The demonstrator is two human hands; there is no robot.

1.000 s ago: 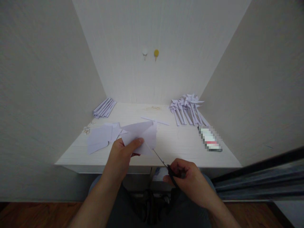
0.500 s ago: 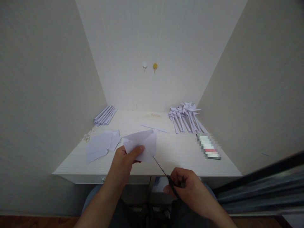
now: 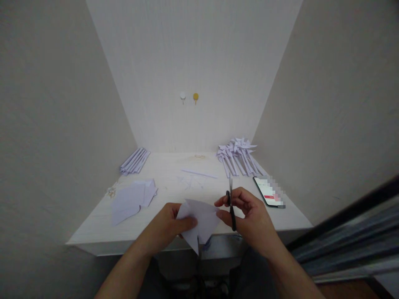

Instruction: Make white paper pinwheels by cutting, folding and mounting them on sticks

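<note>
My left hand (image 3: 170, 226) pinches a folded white paper sheet (image 3: 201, 220) over the front edge of the white table (image 3: 174, 199). My right hand (image 3: 249, 214) grips small black scissors (image 3: 231, 203), blades closed and pointing up. Its fingertips also touch the paper's right corner. Both hands meet just above the table's near edge.
Loose white paper sheets (image 3: 131, 197) lie at the left. A bundle of rolled paper sticks (image 3: 134, 160) sits at the back left, a pile of paper pinwheels (image 3: 238, 155) at the back right. A phone (image 3: 269, 192) lies at the right. A thin paper strip (image 3: 199, 173) rests mid-table. Walls close in on three sides.
The scissors left the paper's edge and swung upright as my right hand rose toward the sheet. My left hand drew the paper nearer and lower. The view tilted down slightly.
</note>
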